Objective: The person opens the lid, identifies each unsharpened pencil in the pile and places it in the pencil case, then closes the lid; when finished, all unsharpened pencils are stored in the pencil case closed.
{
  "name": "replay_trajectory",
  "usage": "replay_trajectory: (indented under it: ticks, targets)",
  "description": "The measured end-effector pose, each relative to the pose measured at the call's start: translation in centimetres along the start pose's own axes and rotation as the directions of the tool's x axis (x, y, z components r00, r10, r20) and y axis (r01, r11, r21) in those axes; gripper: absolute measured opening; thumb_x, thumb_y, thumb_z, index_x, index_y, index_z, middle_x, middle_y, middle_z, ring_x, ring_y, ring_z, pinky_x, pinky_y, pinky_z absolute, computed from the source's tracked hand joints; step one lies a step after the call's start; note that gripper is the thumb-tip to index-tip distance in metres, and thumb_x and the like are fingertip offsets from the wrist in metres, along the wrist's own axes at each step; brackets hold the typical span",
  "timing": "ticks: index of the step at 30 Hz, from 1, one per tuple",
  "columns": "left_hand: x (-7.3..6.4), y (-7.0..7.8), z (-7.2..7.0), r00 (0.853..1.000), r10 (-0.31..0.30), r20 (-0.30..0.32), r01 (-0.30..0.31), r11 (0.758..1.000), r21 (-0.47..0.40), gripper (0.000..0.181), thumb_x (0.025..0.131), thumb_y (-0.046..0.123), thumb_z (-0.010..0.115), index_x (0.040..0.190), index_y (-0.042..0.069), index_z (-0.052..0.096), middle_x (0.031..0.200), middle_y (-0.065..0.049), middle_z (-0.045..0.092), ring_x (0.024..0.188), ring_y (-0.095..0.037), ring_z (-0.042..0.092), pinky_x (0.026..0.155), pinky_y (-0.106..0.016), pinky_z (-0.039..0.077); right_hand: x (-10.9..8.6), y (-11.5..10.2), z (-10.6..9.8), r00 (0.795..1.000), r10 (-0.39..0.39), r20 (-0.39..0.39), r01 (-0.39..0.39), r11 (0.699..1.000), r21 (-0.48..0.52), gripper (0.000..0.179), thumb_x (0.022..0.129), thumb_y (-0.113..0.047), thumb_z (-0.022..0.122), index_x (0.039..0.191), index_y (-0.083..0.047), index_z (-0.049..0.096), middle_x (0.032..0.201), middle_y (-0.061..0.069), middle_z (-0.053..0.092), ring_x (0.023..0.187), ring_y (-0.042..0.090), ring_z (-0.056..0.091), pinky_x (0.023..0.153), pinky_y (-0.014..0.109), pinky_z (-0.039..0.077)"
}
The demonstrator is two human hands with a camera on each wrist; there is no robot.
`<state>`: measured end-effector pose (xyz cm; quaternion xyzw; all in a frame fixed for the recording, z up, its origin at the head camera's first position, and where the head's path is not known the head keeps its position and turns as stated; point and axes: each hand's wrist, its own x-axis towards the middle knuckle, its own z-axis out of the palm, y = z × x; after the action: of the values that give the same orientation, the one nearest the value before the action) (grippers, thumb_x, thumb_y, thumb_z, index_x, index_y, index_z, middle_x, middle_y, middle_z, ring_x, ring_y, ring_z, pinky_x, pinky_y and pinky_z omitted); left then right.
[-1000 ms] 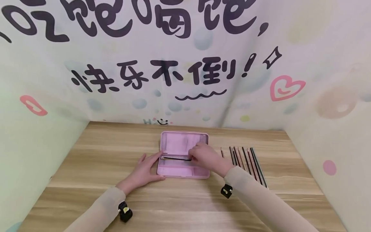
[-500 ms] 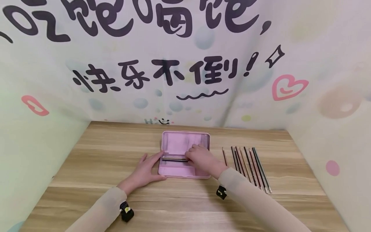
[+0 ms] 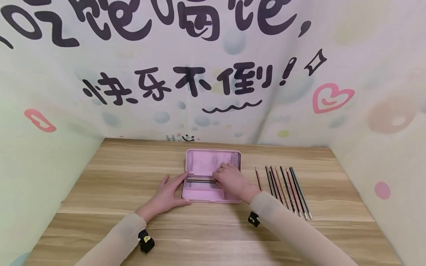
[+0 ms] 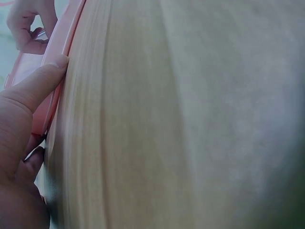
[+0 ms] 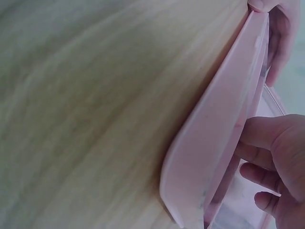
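Observation:
A pink pencil case (image 3: 203, 195) lies with its lid folded back near the rear of the table. At its left end my left hand (image 3: 164, 197) steadies it, thumb on the front wall and fingers at the back corner; the left wrist view shows the thumb (image 4: 45, 81) against the pink wall. My right hand (image 3: 233, 181) reaches into the case from the right. It pinches the right end of a thin dark pencil (image 3: 199, 180), which lies lengthwise in the rear part beside other slim pencils. The fingertips' contact is partly hidden.
Several loose pencils (image 3: 283, 184) lie side by side on the wooden table to the right of the case, partly under the right forearm. One shorter reddish pencil (image 3: 258, 178) lies a little apart. A printed cloth wall (image 3: 149, 122) stands behind the table.
My right hand has shifted slightly left and down into the case, and the pencil, slanted before, now lies level along the rear part. My left hand has kept its place.

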<state>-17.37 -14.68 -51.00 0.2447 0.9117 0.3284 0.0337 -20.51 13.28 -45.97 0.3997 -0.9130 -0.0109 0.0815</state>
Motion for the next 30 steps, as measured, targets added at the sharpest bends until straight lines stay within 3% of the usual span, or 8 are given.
replay_trajectory:
  ticks: [15, 21, 30]
  targets:
    - [0.4, 0.0, -0.2, 1.000, 0.007, 0.000, -0.007, 1.000, 0.003, 0.101, 0.081, 0.036, 0.091, 0.160, 0.002, 0.038, 0.156, -0.022, 0.049, 0.145, -0.041, 0.045, 0.125, -0.067, 0.009, 0.0, 0.3, 0.1, 1.000, 0.028, -0.007, -0.028, 0.999, 0.022, 0.007, 0.095, -0.016, 0.077, 0.094, -0.012, 0.073, 0.094, 0.002, 0.073, 0.087, 0.022, 0.058, 0.083, 0.039, 0.051]
    - [0.3, 0.2, -0.2, 1.000, 0.003, 0.002, -0.003, 1.000, -0.004, 0.101, 0.081, 0.035, 0.090, 0.160, 0.001, 0.038, 0.157, -0.023, 0.048, 0.145, -0.041, 0.045, 0.125, -0.067, 0.008, -1.6, 0.9, -0.8, 0.998, 0.031, -0.062, -0.028, 0.998, 0.052, 0.009, 0.093, -0.015, 0.078, 0.089, -0.012, 0.070, 0.087, 0.001, 0.070, 0.083, 0.022, 0.059, 0.079, 0.038, 0.050]
    - [0.1, 0.2, -0.1, 1.000, -0.001, 0.004, 0.001, 1.000, -0.004, 0.100, 0.081, 0.035, 0.091, 0.160, 0.002, 0.038, 0.156, -0.023, 0.049, 0.145, -0.041, 0.045, 0.125, -0.068, 0.008, -5.1, 2.4, -2.0, 0.988, 0.122, -0.095, -0.108, 0.985, 0.138, 0.009, 0.089, -0.014, 0.081, 0.090, -0.014, 0.072, 0.086, -0.004, 0.072, 0.081, 0.018, 0.058, 0.076, 0.036, 0.050]
